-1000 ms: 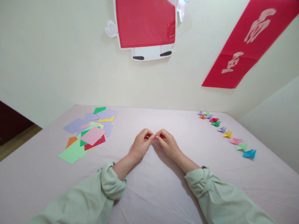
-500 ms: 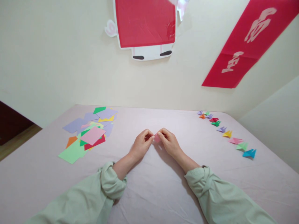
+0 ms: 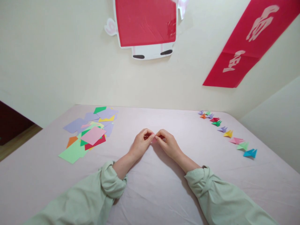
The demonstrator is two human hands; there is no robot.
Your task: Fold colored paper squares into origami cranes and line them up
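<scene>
My left hand (image 3: 140, 144) and my right hand (image 3: 169, 143) meet at the middle of the pale pink table (image 3: 150, 187). Both pinch a small folded piece of pink and red paper (image 3: 154, 138) between fingertips, and most of it is hidden by the fingers. Both wrists rest low over the tabletop, and light green sleeves are rolled up on both arms.
A loose heap of coloured paper squares (image 3: 90, 132) lies at the left. A curved row of several small folded paper figures (image 3: 228, 134) runs along the right side. Red paper decorations (image 3: 145, 23) hang on the cream wall behind.
The pink flap that showed between my fingertips half a second ago is now tucked in and mostly covered. My hands stay together at the same spot.
</scene>
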